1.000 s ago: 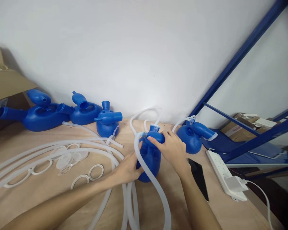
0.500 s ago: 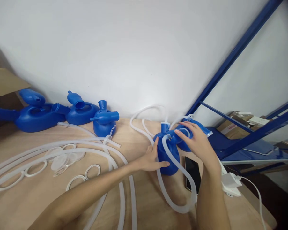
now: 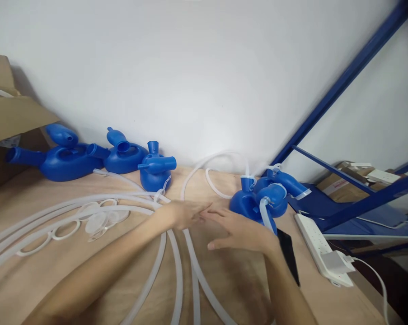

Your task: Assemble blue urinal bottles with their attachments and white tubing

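Note:
My left hand (image 3: 183, 214) and my right hand (image 3: 237, 228) meet over the middle of the table, fingertips overlapping. The left one is smeared by motion, so its grip does not show. On the right, the fingers are stretched out and the thumb is apart, with nothing held. Translucent hoses (image 3: 208, 289) pass beneath and beside them. Beyond my right hand stands a blue urinal bottle (image 3: 241, 205), with a hose fitted at its spout. A second such bottle (image 3: 288, 180) is close behind it. To the left, another blue bottle (image 3: 154, 178) has a clear strap hanging on it.
Two more blue bottles (image 3: 68, 164) line the wall at left, near a cardboard box (image 3: 21, 117). White rings (image 3: 66, 230) and clear caps (image 3: 97, 223) lie among the hoses. At right are a dark phone (image 3: 288, 255), a power strip (image 3: 314, 239) and a blue metal frame (image 3: 335, 90).
Both hands have left the blue bottle at the right and come together over the middle of the table. That bottle now stands farther back, beside the other one. The view has shifted slightly.

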### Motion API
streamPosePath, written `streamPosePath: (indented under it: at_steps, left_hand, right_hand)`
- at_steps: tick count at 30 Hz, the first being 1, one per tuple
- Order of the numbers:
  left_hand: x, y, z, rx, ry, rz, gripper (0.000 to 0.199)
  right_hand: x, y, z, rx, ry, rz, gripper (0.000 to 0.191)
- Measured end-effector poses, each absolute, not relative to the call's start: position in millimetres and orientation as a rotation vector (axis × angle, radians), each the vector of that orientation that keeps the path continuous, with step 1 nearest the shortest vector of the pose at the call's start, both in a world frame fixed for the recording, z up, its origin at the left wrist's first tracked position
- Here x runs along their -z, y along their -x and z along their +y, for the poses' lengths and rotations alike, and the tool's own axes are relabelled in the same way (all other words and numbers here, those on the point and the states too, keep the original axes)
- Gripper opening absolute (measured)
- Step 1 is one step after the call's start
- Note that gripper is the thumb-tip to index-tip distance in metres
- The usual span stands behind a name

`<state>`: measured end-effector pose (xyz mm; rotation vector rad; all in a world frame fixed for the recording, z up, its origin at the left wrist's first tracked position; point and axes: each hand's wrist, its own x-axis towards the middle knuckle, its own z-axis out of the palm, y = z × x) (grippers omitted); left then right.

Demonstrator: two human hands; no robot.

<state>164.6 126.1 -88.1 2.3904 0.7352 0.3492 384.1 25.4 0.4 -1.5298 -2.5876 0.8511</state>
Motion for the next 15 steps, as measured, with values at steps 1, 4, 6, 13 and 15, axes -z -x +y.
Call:
streamPosePath:
  at_steps: [1, 4, 6, 13, 15]
  left_hand:
    - [80.0, -154.3, 129.7, -0.23, -2.406, 0.717, 0.064]
    - [50.0, -122.3, 143.2, -0.11, -2.478, 0.813, 0.059]
    - [30.9, -100.8, 152.6, -0.265, -2.549, 1.008, 0.046]
    - [20.7, -44.8, 183.0, -0.783, -2.537, 1.778, 0.065]
    - [32.5, -39.5, 191.6, -0.679, -2.441, 1.74, 0.073]
  right_hand:
    - [7.6, -377.3, 30.0, -0.895, 1.505, -2.6, 0.086]
    - [31.3, -356.3, 36.8, -0.863, 1.555, -2.632, 0.103]
    - [46.3, -344.3, 38.4, -0.778, 1.542, -2.719, 0.099]
    - [75.9, -333.9, 45.6, -0.397, 1.372, -2.87, 0.063]
    - [74.5, -341.7, 47.1, -0.285, 1.413, -2.842, 0.059]
